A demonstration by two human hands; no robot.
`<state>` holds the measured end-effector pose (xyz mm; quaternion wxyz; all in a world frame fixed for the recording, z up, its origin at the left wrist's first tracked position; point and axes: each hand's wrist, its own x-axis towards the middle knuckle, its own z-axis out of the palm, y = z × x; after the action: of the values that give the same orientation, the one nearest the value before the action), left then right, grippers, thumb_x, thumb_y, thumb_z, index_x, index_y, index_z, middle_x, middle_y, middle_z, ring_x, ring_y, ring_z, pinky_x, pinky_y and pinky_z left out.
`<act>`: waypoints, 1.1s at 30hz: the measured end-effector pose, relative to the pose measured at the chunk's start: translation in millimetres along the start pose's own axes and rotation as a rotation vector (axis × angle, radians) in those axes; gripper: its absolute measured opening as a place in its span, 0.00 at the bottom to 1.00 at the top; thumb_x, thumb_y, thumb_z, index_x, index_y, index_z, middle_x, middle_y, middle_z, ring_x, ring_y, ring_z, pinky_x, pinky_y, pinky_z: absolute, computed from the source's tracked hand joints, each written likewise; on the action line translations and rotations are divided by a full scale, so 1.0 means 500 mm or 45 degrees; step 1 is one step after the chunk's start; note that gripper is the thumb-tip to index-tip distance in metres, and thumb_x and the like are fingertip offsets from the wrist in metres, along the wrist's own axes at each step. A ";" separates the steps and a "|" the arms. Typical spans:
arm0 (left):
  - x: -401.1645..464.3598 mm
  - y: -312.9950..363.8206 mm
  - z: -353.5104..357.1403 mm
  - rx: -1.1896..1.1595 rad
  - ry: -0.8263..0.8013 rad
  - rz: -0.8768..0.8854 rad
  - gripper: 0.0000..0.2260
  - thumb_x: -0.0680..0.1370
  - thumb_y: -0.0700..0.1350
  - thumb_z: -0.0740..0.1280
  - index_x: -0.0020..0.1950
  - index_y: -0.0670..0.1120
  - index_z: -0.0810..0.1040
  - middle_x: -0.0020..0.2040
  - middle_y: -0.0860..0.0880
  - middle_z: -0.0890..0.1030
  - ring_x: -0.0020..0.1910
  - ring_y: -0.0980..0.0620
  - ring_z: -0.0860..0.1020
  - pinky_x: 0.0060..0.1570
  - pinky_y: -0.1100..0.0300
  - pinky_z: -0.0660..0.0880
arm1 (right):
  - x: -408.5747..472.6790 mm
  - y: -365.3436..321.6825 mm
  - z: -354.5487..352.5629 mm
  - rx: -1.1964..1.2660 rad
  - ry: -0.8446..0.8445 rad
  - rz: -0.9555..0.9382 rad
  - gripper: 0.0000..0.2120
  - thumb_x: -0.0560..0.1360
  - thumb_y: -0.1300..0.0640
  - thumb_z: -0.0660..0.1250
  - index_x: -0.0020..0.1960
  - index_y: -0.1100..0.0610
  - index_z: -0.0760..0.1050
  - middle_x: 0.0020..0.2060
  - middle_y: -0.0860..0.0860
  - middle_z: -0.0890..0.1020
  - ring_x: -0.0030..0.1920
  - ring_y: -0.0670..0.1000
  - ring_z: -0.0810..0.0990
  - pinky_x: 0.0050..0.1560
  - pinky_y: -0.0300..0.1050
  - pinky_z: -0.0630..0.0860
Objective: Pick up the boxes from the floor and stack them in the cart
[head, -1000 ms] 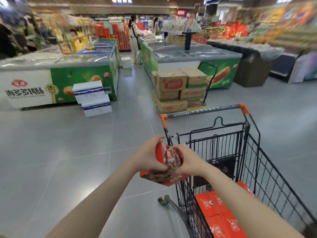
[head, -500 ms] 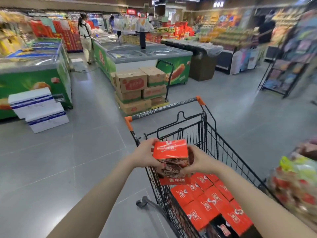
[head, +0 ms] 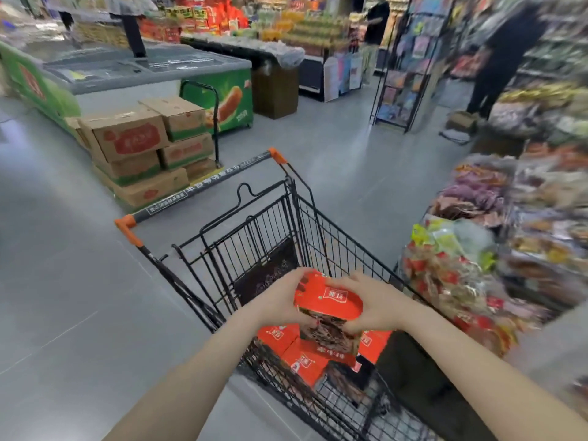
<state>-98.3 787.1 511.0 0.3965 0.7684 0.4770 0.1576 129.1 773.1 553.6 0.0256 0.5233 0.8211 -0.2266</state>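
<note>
Hands first: our left hand [head: 283, 300] and right hand [head: 370, 305] clasp an orange box [head: 329, 308] from either side, fingers curled round its edges, holding it over the black wire cart [head: 299, 218]. Beneath it, more orange boxes [head: 302, 361] lie in the cart's basket. Far left, brown cartons [head: 143, 151] sit stacked beside a green freezer [head: 219, 100]; snack bags [head: 451, 275] crowd the right.

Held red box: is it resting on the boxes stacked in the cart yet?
Cannot tell. In the head view the held red box, gripped by both hands, overlaps the stacked boxes, hiding any gap.
</note>
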 end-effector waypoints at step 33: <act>-0.057 -0.273 0.202 1.027 0.269 0.045 0.20 0.77 0.57 0.55 0.58 0.47 0.79 0.50 0.50 0.83 0.48 0.49 0.79 0.52 0.53 0.67 | 0.082 0.212 0.601 -0.343 -0.353 0.268 0.46 0.70 0.31 0.63 0.77 0.55 0.50 0.73 0.55 0.58 0.72 0.56 0.59 0.69 0.52 0.61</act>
<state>-132.8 747.5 347.0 0.0097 0.8497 0.5255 0.0429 144.3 725.2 236.4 0.2314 0.5617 0.7735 -0.1808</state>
